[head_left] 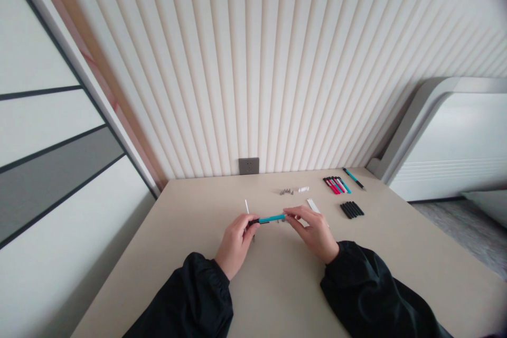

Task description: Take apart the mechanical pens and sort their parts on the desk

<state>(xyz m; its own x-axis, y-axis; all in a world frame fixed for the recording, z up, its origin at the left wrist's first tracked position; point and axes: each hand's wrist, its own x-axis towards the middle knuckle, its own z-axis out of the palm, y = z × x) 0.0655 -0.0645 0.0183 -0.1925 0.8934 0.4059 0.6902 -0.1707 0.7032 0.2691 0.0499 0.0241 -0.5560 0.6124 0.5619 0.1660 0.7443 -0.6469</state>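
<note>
A teal pen barrel with a black clip end lies crosswise between my two hands above the table. My left hand is closed around its black end, thumb and fingers pressed together. At the teal end, my right hand pinches with thumb and forefinger; whether a small part sits in those fingertips is too fine to see. Just beyond my left fingers a thin white stick shows, its lower part hidden by the hand. Several white sticks lie behind my right hand, and tiny grey pieces are partly visible below the barrel.
On the beige table stand or lie small grey tips, small white pieces, a row of coloured pen barrels, black tubes and a teal-and-black pen. A ribbed wall with a socket borders the back edge.
</note>
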